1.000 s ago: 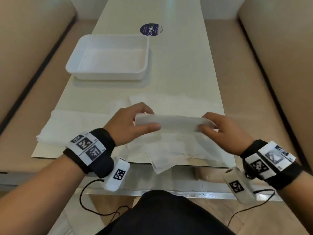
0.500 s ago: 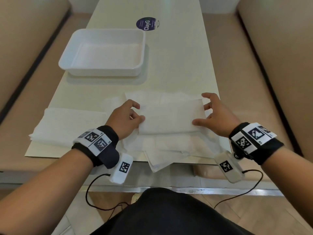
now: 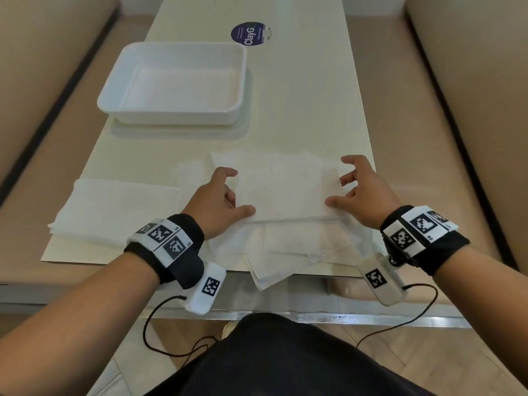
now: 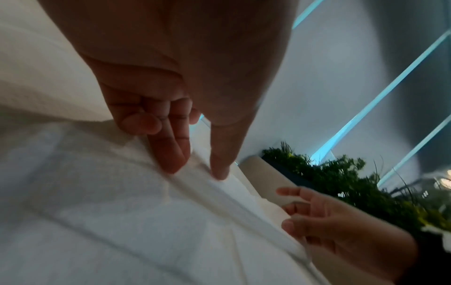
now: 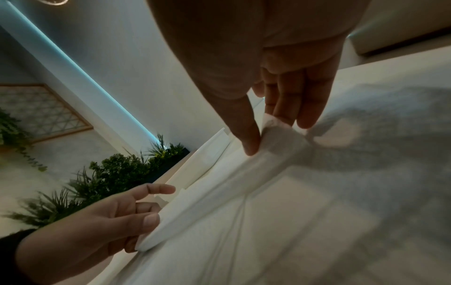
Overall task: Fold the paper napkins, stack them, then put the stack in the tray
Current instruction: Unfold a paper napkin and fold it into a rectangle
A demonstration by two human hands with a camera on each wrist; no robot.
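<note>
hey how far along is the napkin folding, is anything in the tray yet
Nothing is in the white tray yet. A pile of napkins already sits at the table's left, seemingly folded. In hand: the left hand and right hand pinch the ends of one folded napkin lying on loose napkins. Left: fold those, stack everything, move the stack into the tray.

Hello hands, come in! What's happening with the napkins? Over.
Left hand, right hand pinching folded napkin ends. White tray holds nothing. Nothing blocking it.
</note>
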